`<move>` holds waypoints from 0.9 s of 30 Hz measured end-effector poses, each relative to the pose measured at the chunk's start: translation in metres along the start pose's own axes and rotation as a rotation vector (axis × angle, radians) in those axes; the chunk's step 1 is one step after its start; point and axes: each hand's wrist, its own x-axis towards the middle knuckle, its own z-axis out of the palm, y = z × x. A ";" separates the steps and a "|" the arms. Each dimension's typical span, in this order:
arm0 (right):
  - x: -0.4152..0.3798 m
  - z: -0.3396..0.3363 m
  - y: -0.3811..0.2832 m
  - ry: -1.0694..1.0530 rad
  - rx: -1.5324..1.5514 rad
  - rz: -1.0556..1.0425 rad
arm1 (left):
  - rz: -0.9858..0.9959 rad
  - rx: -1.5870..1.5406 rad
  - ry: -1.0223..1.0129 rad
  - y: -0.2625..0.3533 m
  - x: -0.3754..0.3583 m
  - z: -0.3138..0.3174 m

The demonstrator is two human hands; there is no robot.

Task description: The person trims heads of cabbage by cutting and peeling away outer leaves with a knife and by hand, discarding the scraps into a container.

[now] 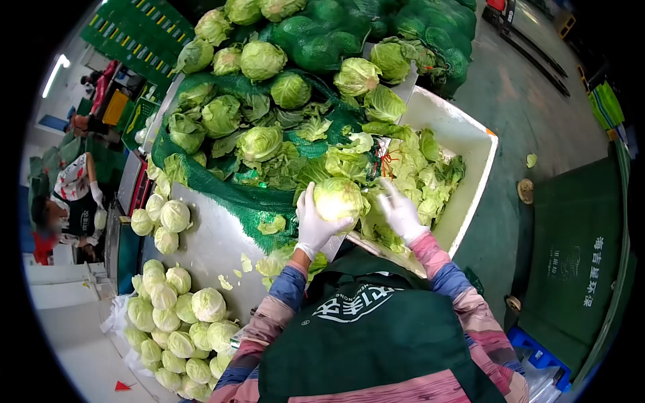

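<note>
A pale green cabbage (337,199) rests in my gloved left hand (316,221), whose fingers and thumb wrap round its left and lower side. My gloved right hand (400,211) is just right of the cabbage, fingers apart, beside loose leaves and over the edge of a white foam box (463,208). Trimmed leaves (420,178) fill much of that box. Beyond my hands, leafy cabbages (261,142) lie on an opened green net (208,191) spread over the metal table (218,235).
Trimmed cabbages (181,342) are piled at the lower left, with several more (175,216) on the table's left side. Full net sacks (316,40) stand at the back. A co-worker (77,195) is at the far left. A green bin (571,269) stands right.
</note>
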 end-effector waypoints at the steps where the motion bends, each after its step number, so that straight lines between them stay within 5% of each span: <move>1: 0.002 -0.007 -0.027 -0.093 -0.095 -0.108 | 0.006 -0.001 -0.007 0.001 0.002 0.003; 3: 0.005 -0.001 -0.053 -0.143 -0.287 -0.282 | 0.015 0.104 0.040 0.003 0.011 0.011; 5: 0.010 -0.003 -0.074 -0.276 -0.450 -0.222 | 0.024 0.111 0.058 0.008 0.015 0.015; 13: 0.036 -0.010 -0.074 -0.433 -0.390 -0.129 | -0.034 0.168 0.015 0.014 0.015 0.015; 21: 0.063 -0.022 -0.004 -0.268 -0.079 0.472 | 0.094 0.101 0.048 0.008 -0.011 0.009; 23: 0.063 -0.021 0.020 -0.194 -0.423 0.333 | 0.027 -0.008 0.025 -0.011 -0.005 0.002; 27: 0.039 -0.014 -0.045 -0.309 -0.069 0.240 | -0.070 -0.145 -0.033 -0.022 -0.001 -0.006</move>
